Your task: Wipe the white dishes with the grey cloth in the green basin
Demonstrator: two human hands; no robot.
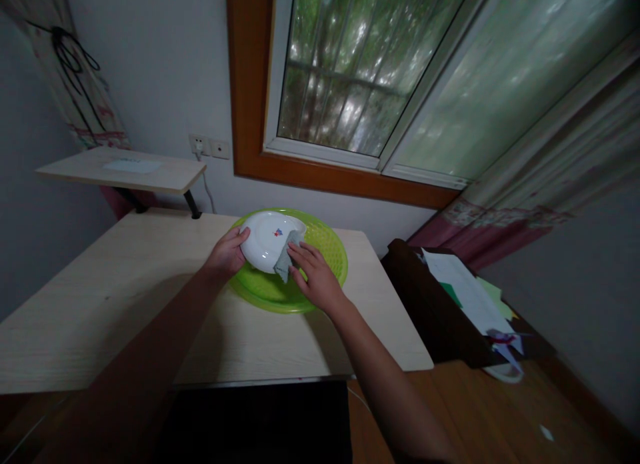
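Note:
A white plate (263,241) with a small red and blue mark is held tilted above a green plastic basket (334,251). My left hand (227,252) grips the plate by its left edge, thumb on the near face. On the plate's right side, my right hand (315,274) presses a grey-green cloth (285,259) against the surface with its fingers. Part of the plate's right side is covered by the cloth. The basket rests on the pale wooden table (150,284), partly hidden by the plate and both hands.
A small raised shelf (170,179) with a sheet of paper (133,165) stands at the table's back left. Behind the table are a wall socket (199,145) and a window (370,71). To the right, a dark brown piece of furniture (425,311) carries papers (465,291).

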